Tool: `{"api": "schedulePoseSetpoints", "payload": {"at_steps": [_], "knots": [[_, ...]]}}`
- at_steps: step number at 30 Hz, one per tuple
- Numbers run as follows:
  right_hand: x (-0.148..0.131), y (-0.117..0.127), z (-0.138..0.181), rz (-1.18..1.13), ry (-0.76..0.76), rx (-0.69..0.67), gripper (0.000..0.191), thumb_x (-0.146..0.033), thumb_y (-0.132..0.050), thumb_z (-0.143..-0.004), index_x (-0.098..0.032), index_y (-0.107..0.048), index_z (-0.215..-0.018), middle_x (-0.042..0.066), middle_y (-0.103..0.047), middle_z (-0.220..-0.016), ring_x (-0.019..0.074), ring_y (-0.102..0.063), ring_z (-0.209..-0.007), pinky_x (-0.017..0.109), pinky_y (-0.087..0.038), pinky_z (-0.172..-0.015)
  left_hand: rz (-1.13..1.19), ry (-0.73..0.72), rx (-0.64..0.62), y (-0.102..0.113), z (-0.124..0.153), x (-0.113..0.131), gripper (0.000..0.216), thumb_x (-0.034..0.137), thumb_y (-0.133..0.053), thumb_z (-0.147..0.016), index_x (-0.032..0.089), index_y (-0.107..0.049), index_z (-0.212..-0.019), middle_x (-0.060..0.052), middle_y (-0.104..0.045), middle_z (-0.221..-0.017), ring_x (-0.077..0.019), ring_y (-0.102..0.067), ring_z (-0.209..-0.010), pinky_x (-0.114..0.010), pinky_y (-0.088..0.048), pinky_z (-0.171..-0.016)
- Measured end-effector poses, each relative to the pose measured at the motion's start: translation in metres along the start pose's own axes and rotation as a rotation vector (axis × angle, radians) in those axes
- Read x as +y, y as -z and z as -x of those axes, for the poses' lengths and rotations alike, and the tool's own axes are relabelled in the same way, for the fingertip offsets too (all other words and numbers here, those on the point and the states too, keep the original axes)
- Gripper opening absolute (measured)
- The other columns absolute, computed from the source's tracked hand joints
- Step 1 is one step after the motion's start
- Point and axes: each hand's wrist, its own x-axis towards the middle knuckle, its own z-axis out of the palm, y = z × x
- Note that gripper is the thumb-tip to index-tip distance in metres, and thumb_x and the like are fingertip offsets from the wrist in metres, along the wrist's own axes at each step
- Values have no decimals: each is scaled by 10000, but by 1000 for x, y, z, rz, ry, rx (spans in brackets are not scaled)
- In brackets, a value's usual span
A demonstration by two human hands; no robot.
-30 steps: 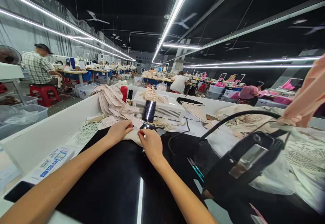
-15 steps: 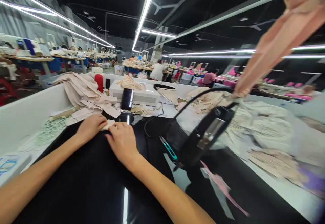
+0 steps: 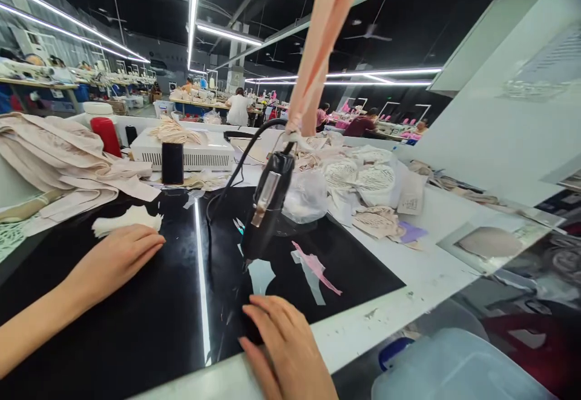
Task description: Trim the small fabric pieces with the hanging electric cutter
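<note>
My left hand (image 3: 120, 255) rests flat, its fingers stretched out and close together, at the near edge of a small cream cloth piece (image 3: 129, 218) on the glossy black work surface (image 3: 149, 327). Whether it touches the cloth, I cannot tell. My right hand (image 3: 290, 342) is over the table's front edge, fingers spread, holding nothing. Beyond it, a black handheld tool (image 3: 267, 206) with a metal plate and cable hangs from a peach cloth strip (image 3: 318, 55). Thread snips (image 3: 238, 226), partly hidden, lie behind the tool. Pale scraps (image 3: 262, 276) and a pink scrap (image 3: 315, 265) lie nearby.
Long beige fabric pieces (image 3: 68, 152) are heaped at the left, beside a red thread cone (image 3: 105, 137). A phone (image 3: 172, 163) leans against a white box (image 3: 204, 149). Fabric parts (image 3: 363, 173) and a plastic bag (image 3: 306, 197) crowd the back right. Below right is a translucent bin (image 3: 463, 370).
My hands have parted. The left has come off the cream cloth's far side, leaving it lying there; the right has moved to the front edge. My view has turned right.
</note>
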Motion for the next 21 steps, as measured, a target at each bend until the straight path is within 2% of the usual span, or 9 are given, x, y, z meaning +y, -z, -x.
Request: {"api": "schedulePoseSetpoints", "payload": {"at_steps": [3,7,11,14,18,21], "knots": [[10,5,9,90,-67,-5,309,-231,-539,-953,-180,-585,-1254,116,-694,-1198,288,-643,-1086,425,-548,-896,14,-118,15,-9,-7,32,384,396,-377,-1038,222,-720,-1033,-60,-728,-1017,-212,-672,-948,-365,-517,-902],[17,1,13,74,-164,29,264,-212,-518,-962,-197,-598,-1213,105,-708,-1061,279,-657,-972,428,-551,-819,-4,-322,-4,-16,-14,77,333,245,-359,-1048,195,-688,-1036,-41,-726,-958,-188,-678,-907,-346,-543,-851],[19,2,9,31,-193,10,211,-225,-560,-951,-205,-640,-1145,84,-689,-952,257,-642,-877,399,-530,-752,50,-406,-65,-23,-19,113,238,146,-428,-1009,174,-635,-1124,-40,-713,-963,-192,-677,-877,-351,-554,-815],[17,-1,7,23,-176,-19,146,-190,-558,-951,-214,-674,-1037,61,-675,-875,231,-618,-792,376,-496,-716,75,-437,-97,-28,-21,128,285,70,-469,-961,164,-591,-1202,-50,-706,-999,-206,-681,-907,-367,-557,-829],[15,-3,6,-17,-188,0,204,-171,-479,-991,-218,-670,-937,50,-677,-845,214,-599,-758,361,-453,-689,85,-437,-119,-32,-21,137,345,34,-491,-931,171,-566,-1238,-46,-696,-995,-205,-683,-906,-368,-565,-827],[19,2,4,-259,-245,4,229,-186,-444,-1005,-228,-664,-959,52,-687,-944,205,-618,-835,341,-482,-734,77,-426,-113,-33,-20,140,361,34,-497,-930,174,-557,-1257,-55,-691,-1064,-212,-679,-951,-379,-569,-847]]}}
